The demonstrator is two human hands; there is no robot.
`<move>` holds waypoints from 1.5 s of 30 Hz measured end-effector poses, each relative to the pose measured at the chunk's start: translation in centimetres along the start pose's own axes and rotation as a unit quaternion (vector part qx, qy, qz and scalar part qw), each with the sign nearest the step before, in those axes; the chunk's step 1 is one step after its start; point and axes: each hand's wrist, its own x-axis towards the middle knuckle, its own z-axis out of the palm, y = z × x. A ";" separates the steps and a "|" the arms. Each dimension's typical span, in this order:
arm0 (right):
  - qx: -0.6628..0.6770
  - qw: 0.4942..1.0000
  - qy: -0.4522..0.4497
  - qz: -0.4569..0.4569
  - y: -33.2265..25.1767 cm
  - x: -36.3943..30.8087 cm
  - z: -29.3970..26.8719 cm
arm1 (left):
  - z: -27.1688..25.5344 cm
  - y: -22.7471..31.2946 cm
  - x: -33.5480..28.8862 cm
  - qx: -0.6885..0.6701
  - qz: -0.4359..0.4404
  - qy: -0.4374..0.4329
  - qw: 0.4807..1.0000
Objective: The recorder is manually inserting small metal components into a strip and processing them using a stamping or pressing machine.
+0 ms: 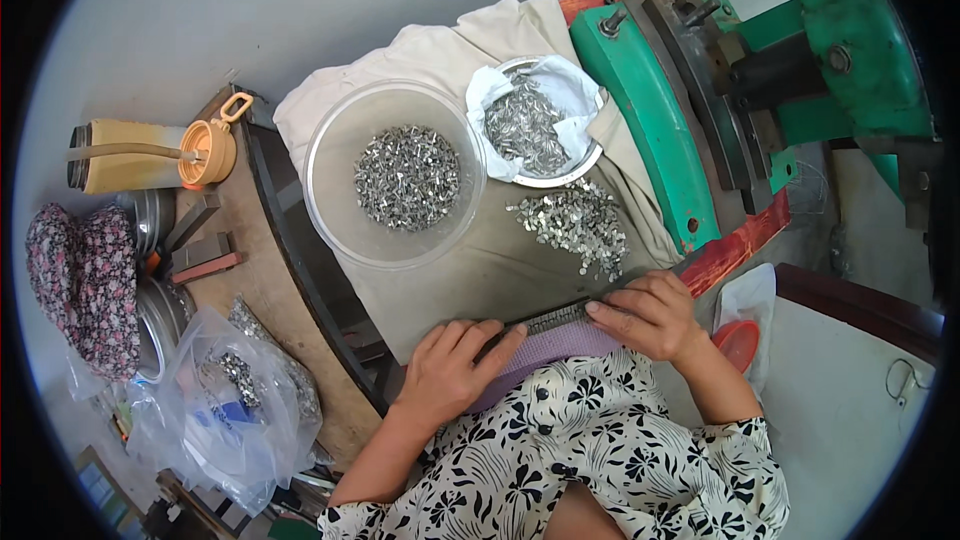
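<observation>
A narrow dark tray (556, 318), with small metal pieces along it, lies at the table's near edge against a purple cloth (575, 341) on my lap. My left hand (450, 365) is closed on the tray's left end, thumb along the near side. At the right end my right hand (648, 316) grips it with curled fingers. Beyond the right hand is a loose pile of small flat metal pieces (578, 225). Behind that pile stands a metal bowl (548, 181), lined with white cloth and holding thin shiny parts. A clear round tub (330, 215) of small metal parts sits left of the bowl.
A green machine (640, 130) borders the table on the right. Beige cloth (425, 58) covers the tabletop. On the left, a wooden table (225, 285) carries an orange-lidded bottle (207, 152), floral fabric (108, 280) and plastic bags (190, 420). A red dish (738, 343) lies at lower right.
</observation>
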 end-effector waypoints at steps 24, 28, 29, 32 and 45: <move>-0.028 0.983 -0.175 0.049 8.6 17.8 5.3 | -2.2 0.9 6.2 -0.180 -0.068 0.268 0.944; -0.021 0.980 -0.190 0.063 8.1 17.8 4.9 | -2.7 0.9 7.3 -0.189 -0.070 0.280 0.939; -0.021 0.980 -0.189 0.064 8.1 17.8 4.8 | -2.9 0.8 7.5 -0.189 -0.069 0.279 0.939; -0.008 0.969 -0.224 0.104 8.4 17.2 3.8 | -3.2 0.5 8.4 -0.176 -0.076 0.284 0.940; 0.520 0.730 -0.012 0.443 7.0 14.8 0.1 | -4.0 -0.4 15.7 -0.051 -0.123 0.165 0.977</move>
